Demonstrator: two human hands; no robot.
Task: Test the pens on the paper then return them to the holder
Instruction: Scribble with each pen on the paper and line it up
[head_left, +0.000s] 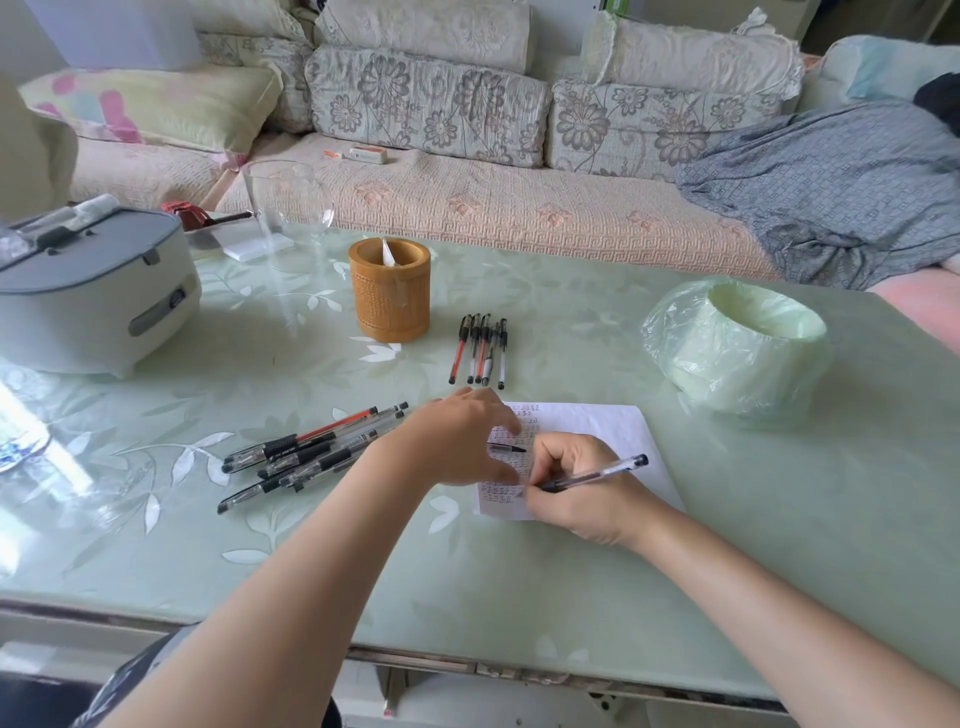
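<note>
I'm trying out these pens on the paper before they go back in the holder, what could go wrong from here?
1. The right hand writes with the clear-barrelled black pen near the lower left edge of the white paper sheet; the tip might slip onto the green table cover.
2. The loose pile of pens and the neat row of five pens could get mixed up before reaching the round bamboo holder.

Left half of the paper (613, 431) hidden under the left grip (467, 441) and right grip (576, 493). Rows of marks too small to read. Tip of the held pen (597, 474) lost among fingers. Small black piece (508, 447) poking from the left grip: cap or pen, unclear.
</note>
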